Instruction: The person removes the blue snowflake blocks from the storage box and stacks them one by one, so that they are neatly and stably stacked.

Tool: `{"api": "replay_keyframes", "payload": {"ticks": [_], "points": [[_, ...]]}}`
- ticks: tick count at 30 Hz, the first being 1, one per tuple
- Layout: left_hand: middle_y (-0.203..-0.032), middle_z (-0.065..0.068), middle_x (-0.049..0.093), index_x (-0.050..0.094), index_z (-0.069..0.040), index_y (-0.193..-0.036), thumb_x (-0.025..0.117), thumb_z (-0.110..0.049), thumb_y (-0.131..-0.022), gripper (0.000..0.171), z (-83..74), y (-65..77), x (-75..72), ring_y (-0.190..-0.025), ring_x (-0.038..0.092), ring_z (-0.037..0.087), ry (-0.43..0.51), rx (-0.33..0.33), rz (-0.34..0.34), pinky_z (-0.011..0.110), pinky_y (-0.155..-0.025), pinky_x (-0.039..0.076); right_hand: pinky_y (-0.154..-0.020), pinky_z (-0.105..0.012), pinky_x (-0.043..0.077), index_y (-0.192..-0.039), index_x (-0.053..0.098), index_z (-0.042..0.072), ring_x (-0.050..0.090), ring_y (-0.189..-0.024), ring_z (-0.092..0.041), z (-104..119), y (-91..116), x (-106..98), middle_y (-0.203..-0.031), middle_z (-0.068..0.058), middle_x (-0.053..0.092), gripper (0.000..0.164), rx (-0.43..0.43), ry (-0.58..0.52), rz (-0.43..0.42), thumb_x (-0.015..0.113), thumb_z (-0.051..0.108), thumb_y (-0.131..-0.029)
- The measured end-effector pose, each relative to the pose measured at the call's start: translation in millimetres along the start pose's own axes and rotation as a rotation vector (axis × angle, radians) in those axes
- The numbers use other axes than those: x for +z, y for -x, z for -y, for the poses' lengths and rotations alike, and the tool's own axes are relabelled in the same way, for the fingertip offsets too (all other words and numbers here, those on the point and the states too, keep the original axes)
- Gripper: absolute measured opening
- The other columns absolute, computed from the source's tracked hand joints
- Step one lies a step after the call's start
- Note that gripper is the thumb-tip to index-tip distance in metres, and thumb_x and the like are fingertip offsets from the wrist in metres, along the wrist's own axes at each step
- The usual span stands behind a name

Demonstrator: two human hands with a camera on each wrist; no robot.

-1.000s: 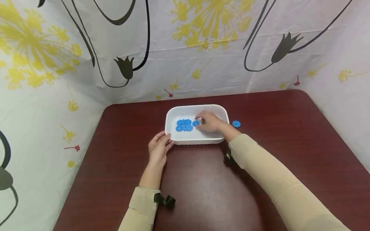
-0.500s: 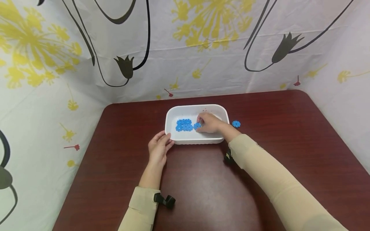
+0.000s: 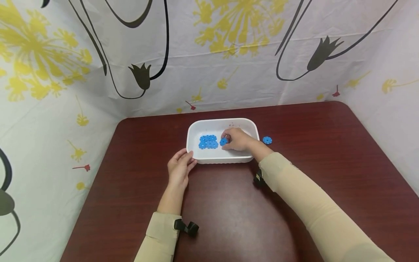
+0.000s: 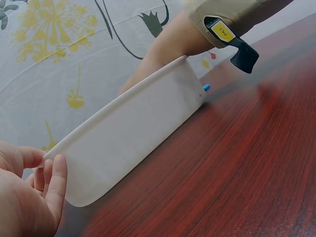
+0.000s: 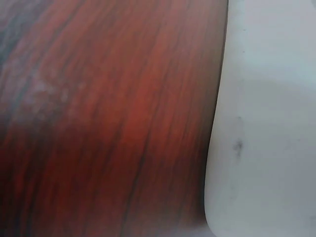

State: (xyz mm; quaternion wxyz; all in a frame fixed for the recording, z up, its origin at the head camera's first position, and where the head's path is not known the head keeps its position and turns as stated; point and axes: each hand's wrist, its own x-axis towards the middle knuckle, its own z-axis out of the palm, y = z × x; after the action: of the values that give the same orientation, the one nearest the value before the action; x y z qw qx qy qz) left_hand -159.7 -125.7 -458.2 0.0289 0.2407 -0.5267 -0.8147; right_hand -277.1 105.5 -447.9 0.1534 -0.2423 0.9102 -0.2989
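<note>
A white plastic basin stands on the table, with several flat blue notched discs laid close together in its left half. My right hand reaches inside and pinches one more blue notched disc between thumb and fingers, just right of that group. At the basin's near left corner, my left hand holds the rim. In the left wrist view, the left hand has its thumb at the rim and its fingers against the outer wall. The right wrist view shows only the basin wall and table, no hand.
Another blue notched disc lies on the dark red wooden table, just outside the basin's right end. White cloth with yellow flower prints hangs behind the table and at its sides. Each sleeve carries a black strap.
The disc at my right fingertips has shifted slightly right, away from the group, and is now tilted in the pinch. My left hand and the basin have stayed put.
</note>
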Motion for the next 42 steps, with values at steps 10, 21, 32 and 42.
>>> {"api": "replay_keyframes", "payload": {"ticks": [10, 21, 32, 42], "points": [[-0.097, 0.008, 0.064, 0.058, 0.004, -0.132, 0.072, -0.002, -0.093, 0.042, 1.3, 1.1, 2.0, -0.076, 0.065, 0.015, -0.004, -0.002, 0.007, 0.028, -0.076, 0.064, -0.089, -0.040, 0.056, -0.117, 0.065, 0.000, 0.065, -0.097, -0.027, 3, 6, -2, -0.108, -0.015, 0.066, 0.038, -0.053, -0.088, -0.100, 0.082, 0.015, -0.086], [-0.098, 0.008, 0.065, 0.058, 0.004, -0.132, 0.072, -0.003, -0.093, 0.041, 3.2, 1.2, 2.2, -0.077, 0.065, 0.015, -0.008, -0.010, 0.011, 0.028, -0.076, 0.063, -0.088, -0.041, 0.059, -0.121, 0.066, 0.002, 0.065, -0.105, -0.027, 2, 19, -14, -0.111, -0.012, 0.069, 0.040, -0.110, -0.188, -0.194, 0.081, 0.016, -0.088], [-0.093, 0.007, 0.066, 0.058, 0.006, -0.131, 0.071, -0.001, -0.092, 0.041, 1.1, 3.1, 3.7, -0.075, 0.066, 0.016, 0.015, 0.001, 0.003, 0.028, -0.074, 0.064, -0.089, -0.043, 0.061, -0.119, 0.066, -0.001, 0.067, -0.102, -0.030, -1, 34, -31, -0.109, -0.016, 0.070, 0.041, -0.131, -0.233, -0.272, 0.084, 0.009, -0.084], [-0.098, 0.010, 0.066, 0.059, 0.003, -0.129, 0.071, -0.001, -0.093, 0.038, -0.9, 4.7, 2.4, -0.074, 0.066, 0.015, 0.015, -0.005, -0.003, 0.029, -0.075, 0.064, -0.093, -0.046, 0.059, -0.120, 0.065, -0.001, 0.065, -0.103, -0.029, -12, 51, -45, -0.109, -0.016, 0.069, 0.039, -0.091, -0.266, -0.374, 0.082, 0.009, -0.086]]}}
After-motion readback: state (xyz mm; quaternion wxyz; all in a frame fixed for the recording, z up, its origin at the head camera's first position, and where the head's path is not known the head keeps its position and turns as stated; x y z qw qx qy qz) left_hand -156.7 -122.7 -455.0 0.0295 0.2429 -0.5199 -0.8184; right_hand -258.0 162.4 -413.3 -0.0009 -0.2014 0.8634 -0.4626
